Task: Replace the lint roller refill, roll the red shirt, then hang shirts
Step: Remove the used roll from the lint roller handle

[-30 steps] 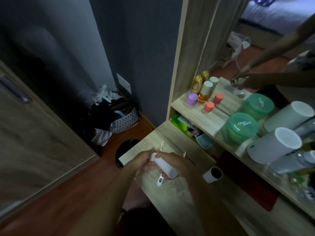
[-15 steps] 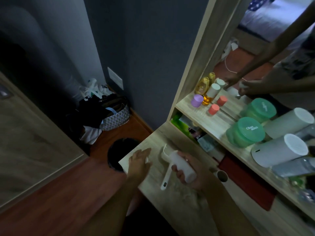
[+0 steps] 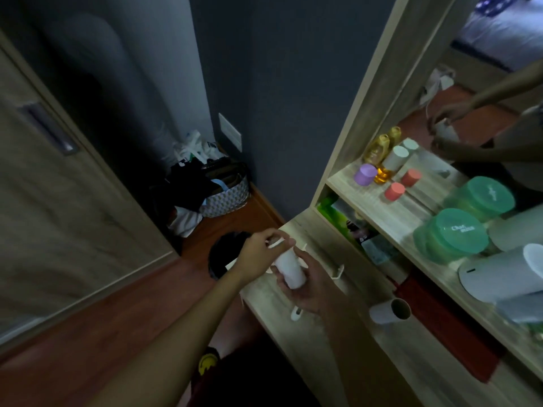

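**Lint roller held over a dim dressing table**

Lint roller (image 3: 289,267), its white roll uppermost, sits in a person's right hand (image 3: 308,284), whose fingers are wrapped round the roll above the wooden table top (image 3: 332,342). The left hand (image 3: 258,254) pinches the roll's far end between closed fingertips; whether it grips a loose sheet or the roll's edge is lost in the low light. Most of the handle is hidden behind the right palm, with only its white tip (image 3: 296,314) poking out below. A bare cardboard tube (image 3: 389,311) lies on the table just right of the hands, its open end facing the viewer. Two green-lidded tubs (image 3: 452,233) stand on the shelf (image 3: 379,207) beyond, beside small purple and pink pots too blurred to identify. A black bin (image 3: 226,254) is partly covered by the left wrist. On the floor, a basket (image 3: 226,198) of clothes sits in deep shadow against the wall.
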### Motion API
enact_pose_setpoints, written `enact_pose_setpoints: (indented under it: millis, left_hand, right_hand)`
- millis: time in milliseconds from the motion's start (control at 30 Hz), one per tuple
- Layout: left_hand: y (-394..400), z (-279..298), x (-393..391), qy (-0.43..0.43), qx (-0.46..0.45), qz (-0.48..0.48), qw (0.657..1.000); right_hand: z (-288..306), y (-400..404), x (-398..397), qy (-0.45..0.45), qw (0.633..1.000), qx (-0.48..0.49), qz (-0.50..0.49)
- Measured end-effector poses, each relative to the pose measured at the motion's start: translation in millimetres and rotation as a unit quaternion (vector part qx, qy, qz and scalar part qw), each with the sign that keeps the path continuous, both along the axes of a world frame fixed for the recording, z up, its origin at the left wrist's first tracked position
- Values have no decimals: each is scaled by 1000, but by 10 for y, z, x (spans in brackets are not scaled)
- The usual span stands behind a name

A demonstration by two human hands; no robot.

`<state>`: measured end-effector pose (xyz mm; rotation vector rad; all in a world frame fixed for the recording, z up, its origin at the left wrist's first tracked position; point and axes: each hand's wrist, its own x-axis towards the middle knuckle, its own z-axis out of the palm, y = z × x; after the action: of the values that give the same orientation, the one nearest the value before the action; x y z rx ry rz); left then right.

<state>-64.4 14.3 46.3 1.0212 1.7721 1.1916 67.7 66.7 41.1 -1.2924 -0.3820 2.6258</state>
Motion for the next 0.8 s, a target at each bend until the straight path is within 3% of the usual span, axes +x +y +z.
enact_pose_setpoints:
  millis: [100,233,467,600,800]
  left_hand:
    - [-48,7,-87,101,9,0,995]
    - [-84,30,-79,198,12,17,980]
    - [-76,130,-10,338,31,35,940]
    - [-84,175,-17,313,39,64,947]
    - [-109,148,-108,182,21,160,970]
  right_hand:
    - [-116,-38,11,-11,1000,8,-14]
    - [-261,-29,36,53,994,-82,-45]
    - [-249,-34,-108,-4,992,-34,-119]
    - [-298,-21,-103,-9,987,-41,-153]
    - [-260,41,-16,18,984,-26,-177]
